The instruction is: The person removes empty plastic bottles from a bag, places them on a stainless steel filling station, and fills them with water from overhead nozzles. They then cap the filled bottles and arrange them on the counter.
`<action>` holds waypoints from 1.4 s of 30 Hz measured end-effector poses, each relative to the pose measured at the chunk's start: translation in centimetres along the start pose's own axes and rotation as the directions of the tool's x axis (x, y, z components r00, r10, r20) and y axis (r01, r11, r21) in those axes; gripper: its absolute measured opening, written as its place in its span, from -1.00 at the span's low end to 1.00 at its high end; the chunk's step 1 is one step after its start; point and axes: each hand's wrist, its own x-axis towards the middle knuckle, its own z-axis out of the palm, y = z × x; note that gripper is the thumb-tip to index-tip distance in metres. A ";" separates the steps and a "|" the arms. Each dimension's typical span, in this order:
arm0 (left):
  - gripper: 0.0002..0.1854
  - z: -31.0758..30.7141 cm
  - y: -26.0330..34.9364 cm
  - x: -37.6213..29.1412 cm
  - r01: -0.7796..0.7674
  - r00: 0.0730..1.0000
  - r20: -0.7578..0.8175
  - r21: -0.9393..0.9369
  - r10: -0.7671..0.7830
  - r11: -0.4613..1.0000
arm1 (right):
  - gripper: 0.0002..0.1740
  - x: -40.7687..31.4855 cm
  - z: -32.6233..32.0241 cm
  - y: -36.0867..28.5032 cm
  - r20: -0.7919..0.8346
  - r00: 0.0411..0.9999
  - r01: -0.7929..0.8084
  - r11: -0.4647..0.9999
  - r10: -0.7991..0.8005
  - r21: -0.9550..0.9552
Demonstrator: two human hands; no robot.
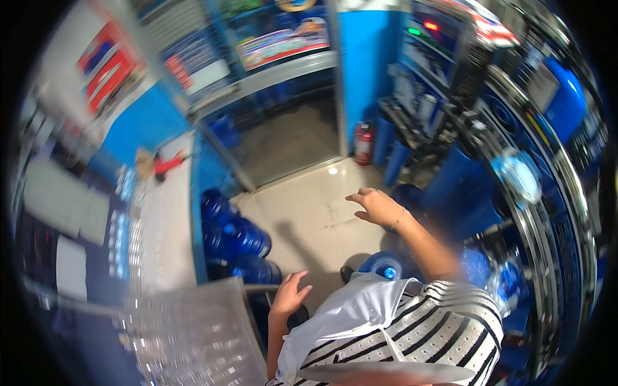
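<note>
My right hand (pixel 377 206) is raised over the tiled floor, fingers apart, with nothing in it. My left hand (pixel 289 295) is lower in the picture, near the corner of a counter wrapped in clear plastic (pixel 203 318), and it too is empty with spread fingers. Just beyond my left hand lie several large blue water jugs (pixel 246 236) along the blue side of the white counter. Another round blue jug (pixel 381 264) stands on the floor close to my white apron (pixel 357 301), below my right forearm.
A glass door (pixel 285 130) in a metal frame is at the far side. A red fire extinguisher (pixel 363 143) stands beside it. Metal pipes and blue equipment (pixel 454 188) line the right. On the left, a white countertop (pixel 169 217) holds a red object (pixel 169 164) and rows of small bottles (pixel 120 246).
</note>
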 end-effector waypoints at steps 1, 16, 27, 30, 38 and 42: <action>-0.47 0.1 1.2 2.6 -0.022 1.000 0.009 0.054 0.022 0.998 | -0.44 -1.1 -1.0 2.1 -0.015 0.997 -0.076 0.997 0.075 -0.028; -0.45 4.9 10.2 22.2 -0.559 0.623 0.718 0.132 0.310 0.818 | -0.45 -21.3 -1.0 8.2 -0.418 0.399 -0.826 0.517 0.816 0.223; -0.46 6.6 13.9 24.8 -0.740 0.341 0.861 -0.003 0.378 0.673 | 0.09 -39.8 2.2 5.2 -0.442 -0.651 -0.759 -0.512 0.617 0.402; -0.45 7.8 14.5 25.1 -0.754 0.272 0.914 0.009 0.300 0.657 | 0.16 -40.9 3.6 5.3 -0.295 -0.593 -0.799 -0.502 0.750 0.330; -0.47 12.5 17.9 20.4 -0.718 0.225 0.911 -0.085 0.345 0.691 | 0.07 -42.2 4.5 7.3 -0.598 -0.357 -0.933 -0.253 0.717 0.254; -0.51 20.2 22.3 17.2 -0.744 0.139 0.911 -0.162 0.388 0.648 | -0.05 -44.2 4.3 10.1 -0.525 -0.200 -0.973 -0.229 0.827 0.009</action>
